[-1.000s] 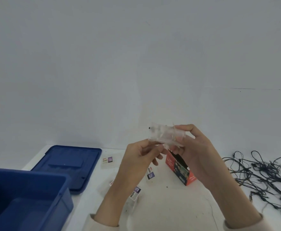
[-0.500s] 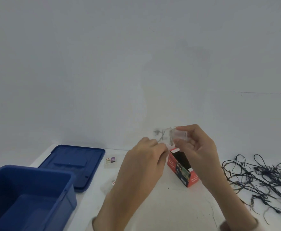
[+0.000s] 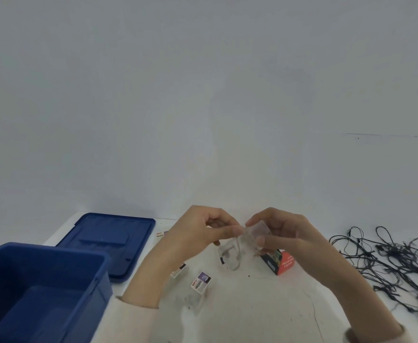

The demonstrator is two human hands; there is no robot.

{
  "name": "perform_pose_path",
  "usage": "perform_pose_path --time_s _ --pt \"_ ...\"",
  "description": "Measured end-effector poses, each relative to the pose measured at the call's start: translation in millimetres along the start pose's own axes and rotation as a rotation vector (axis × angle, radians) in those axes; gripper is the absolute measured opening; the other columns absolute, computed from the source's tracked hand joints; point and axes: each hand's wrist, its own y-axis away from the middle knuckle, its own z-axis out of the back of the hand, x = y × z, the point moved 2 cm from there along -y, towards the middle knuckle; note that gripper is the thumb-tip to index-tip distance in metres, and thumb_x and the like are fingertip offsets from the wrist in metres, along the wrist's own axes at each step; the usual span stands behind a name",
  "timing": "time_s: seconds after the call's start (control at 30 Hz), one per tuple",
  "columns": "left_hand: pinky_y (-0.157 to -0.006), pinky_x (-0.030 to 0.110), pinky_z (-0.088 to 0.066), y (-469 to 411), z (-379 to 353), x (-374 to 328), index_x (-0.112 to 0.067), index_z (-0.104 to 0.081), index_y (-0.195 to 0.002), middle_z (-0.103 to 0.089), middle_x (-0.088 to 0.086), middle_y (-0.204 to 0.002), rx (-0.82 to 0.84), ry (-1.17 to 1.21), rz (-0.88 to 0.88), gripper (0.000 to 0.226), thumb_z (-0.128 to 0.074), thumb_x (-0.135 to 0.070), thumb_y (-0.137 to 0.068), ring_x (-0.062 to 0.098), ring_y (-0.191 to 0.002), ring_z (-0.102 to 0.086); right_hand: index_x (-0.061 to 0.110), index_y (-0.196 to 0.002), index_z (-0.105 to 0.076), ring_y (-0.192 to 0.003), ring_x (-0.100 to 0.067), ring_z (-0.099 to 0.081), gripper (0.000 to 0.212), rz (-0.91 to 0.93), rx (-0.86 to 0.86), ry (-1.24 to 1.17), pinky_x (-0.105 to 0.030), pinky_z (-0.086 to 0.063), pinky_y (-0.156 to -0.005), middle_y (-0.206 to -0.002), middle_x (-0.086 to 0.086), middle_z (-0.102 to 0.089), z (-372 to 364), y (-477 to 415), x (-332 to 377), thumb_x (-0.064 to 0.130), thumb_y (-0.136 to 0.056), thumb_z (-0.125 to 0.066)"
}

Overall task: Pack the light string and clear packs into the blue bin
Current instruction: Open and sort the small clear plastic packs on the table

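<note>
Illumination is even and diffuse, moderately bright, with a cool grey-blue cast over the wall; the source cannot be located. Shadows are faint and soft-edged; a weak one lies on the tabletop beneath the hands. No hard glare noted. The blue bin interior reads dark. Overall sharpness is low. The clear pack between the hands shows smeared edges and is hard to resolve. Wide-angle curvature bends the tabletop edge at the frame sides.
</note>
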Motion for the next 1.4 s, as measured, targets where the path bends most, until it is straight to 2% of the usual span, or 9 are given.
perform_pose_path --time_s 0.13,0.37,0.6,0.73,0.83,1.0,1.17,1.3,1.4 --pt "-0.069 0.018 -0.047 4 -1 10 -0.015 -0.073 -0.078 -0.070 -0.002 -0.074 0.125 0.340 0.093 0.010 -0.069 -0.022 -0.073 0.009 -0.070 -0.061 0.010 -0.090 -0.069 -0.073 -0.028 -0.053 0.021 -0.077 0.081 -0.329 -0.033 -0.042 -0.064 -0.083 -0.019 -0.062 -4 -3 -13 0.007 -0.069 -0.068" --pt "-0.052 0.014 -0.039 2 -15 20 -0.015 -0.072 -0.071 -0.066 -0.005 -0.067 -0.053 0.621 -0.016 0.027 -0.057 0.002 -0.085 0.006 -0.055 -0.049 0.008 -0.081 -0.072 -0.060 -0.019 -0.057 0.043 -0.180 0.022 -0.909 -0.024 -0.051 -0.054 -0.081 -0.008 -0.065 -23 -11 -26 0.012 -0.042 -0.090" --pt "-0.058 0.008 -0.038 7 -20 17 -0.027 -0.067 -0.082 -0.064 -0.019 -0.067 -0.427 0.077 -0.178 0.024 -0.057 -0.007 -0.090 0.000 -0.058 -0.053 -0.007 -0.095 -0.072 -0.059 -0.022 -0.058 0.063 -0.238 -0.122 -1.184 -0.025 -0.054 -0.054 -0.087 -0.024 -0.066 -39 -16 -35 0.003 -0.036 -0.091" --pt "-0.066 0.007 -0.041 11 -19 12 -0.028 -0.068 -0.091 -0.066 -0.015 -0.085 -0.226 0.260 -0.092 0.015 -0.061 -0.018 -0.082 -0.004 -0.074 -0.056 -0.001 -0.098 -0.072 -0.074 -0.024 -0.065 0.033 -0.202 -0.250 -1.137 -0.024 -0.057 -0.065 -0.102 -0.021 -0.067 -42 -19 -36 0.007 -0.067 -0.072" --pt "-0.072 0.011 -0.044 9 -20 17 -0.029 -0.070 -0.092 -0.068 -0.011 -0.097 -0.251 0.189 -0.054 0.012 -0.060 -0.033 -0.087 -0.007 -0.078 -0.058 -0.001 -0.111 -0.061 -0.079 -0.023 -0.068 0.046 -0.164 -0.272 -1.016 -0.025 -0.058 -0.070 -0.104 -0.017 -0.069 -45 -19 -38 0.012 -0.068 -0.069" --pt "-0.076 0.016 -0.044 9 -15 28 -0.028 -0.070 -0.099 -0.070 -0.007 -0.102 -0.179 0.155 0.009 0.019 -0.059 -0.036 -0.086 -0.004 -0.082 -0.059 0.005 -0.101 -0.060 -0.073 -0.027 -0.065 0.033 -0.187 -0.258 -0.668 -0.035 -0.054 -0.065 -0.094 -0.017 -0.066 -38 -21 -42 0.007 -0.068 -0.067" --pt "-0.075 0.008 -0.043 7 -9 31 -0.034 -0.069 -0.103 -0.069 -0.012 -0.108 -0.090 0.130 -0.015 0.020 -0.053 -0.034 -0.090 -0.006 -0.089 -0.059 0.004 -0.116 -0.064 -0.084 -0.022 -0.065 0.047 -0.226 -0.112 -0.488 -0.031 -0.052 -0.071 -0.103 -0.013 -0.068 -31 -31 -40 0.028 -0.078 -0.053" --pt "-0.090 0.027 -0.045 3 0 32 -0.039 -0.070 -0.091 -0.069 -0.011 -0.105 -0.090 0.103 -0.012 0.015 -0.057 -0.031 -0.089 0.011 -0.100 -0.062 0.011 -0.098 -0.074 -0.089 -0.019 -0.069 0.022 -0.204 -0.033 -0.481 -0.027 -0.055 -0.073 -0.103 -0.008 -0.073 -29 -36 -39 0.022 -0.085 -0.061" --pt "-0.096 0.033 -0.043 -1 7 36 -0.039 -0.072 -0.090 -0.067 -0.015 -0.106 -0.107 0.069 -0.004 0.015 -0.059 -0.031 -0.088 0.006 -0.105 -0.059 0.014 -0.091 -0.076 -0.089 -0.015 -0.069 0.021 -0.172 -0.033 -0.357 -0.024 -0.054 -0.074 -0.101 -0.004 -0.074 -32 -42 -39 0.023 -0.080 -0.060"
